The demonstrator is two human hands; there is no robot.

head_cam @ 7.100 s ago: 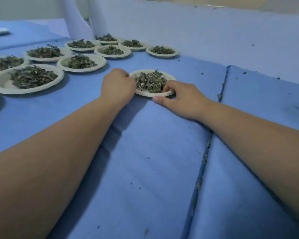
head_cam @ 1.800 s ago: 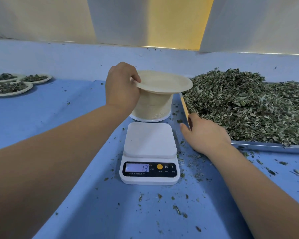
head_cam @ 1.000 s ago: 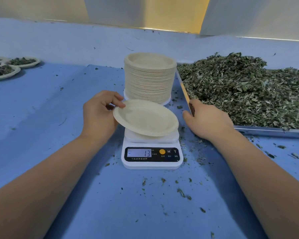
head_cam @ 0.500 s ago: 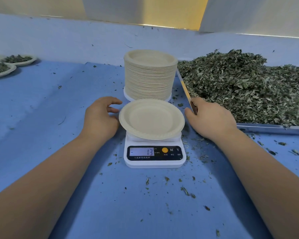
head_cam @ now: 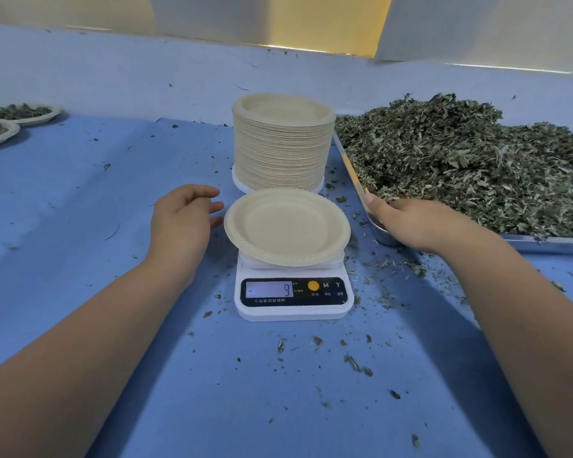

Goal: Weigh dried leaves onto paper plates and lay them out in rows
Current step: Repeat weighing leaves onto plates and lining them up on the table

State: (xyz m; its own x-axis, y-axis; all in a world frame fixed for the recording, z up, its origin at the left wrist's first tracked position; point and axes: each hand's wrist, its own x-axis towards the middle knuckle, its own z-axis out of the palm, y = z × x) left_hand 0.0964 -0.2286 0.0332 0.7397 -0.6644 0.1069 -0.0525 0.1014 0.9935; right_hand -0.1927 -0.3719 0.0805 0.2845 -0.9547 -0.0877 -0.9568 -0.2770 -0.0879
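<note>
Pulling the left hand (head_cam: 182, 223) back from the round beige paper plate (head_cam: 286, 226), now lying loose on the white digital scale (head_cam: 293, 292); keeping its fingers (head_cam: 205, 193) relaxed, holding nothing. Resting the right hand (head_cam: 417, 223) on the steel tray (head_cam: 543, 242) at its near-left corner, fingers hidden, grip impossible to tell. Probably turning next to lifting heaped dried green leaves (head_cam: 460, 166) onto the plate, watching the display. Minding the plate's overhang and the tall stack of beige plates (head_cam: 280, 147) just behind; finding open blue desk (head_cam: 80, 200) leftward.

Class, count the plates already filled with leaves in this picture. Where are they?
2. The back plate sits at the far left; the near plate lies just in front, cut by the frame. More may lie out of view.
</note>
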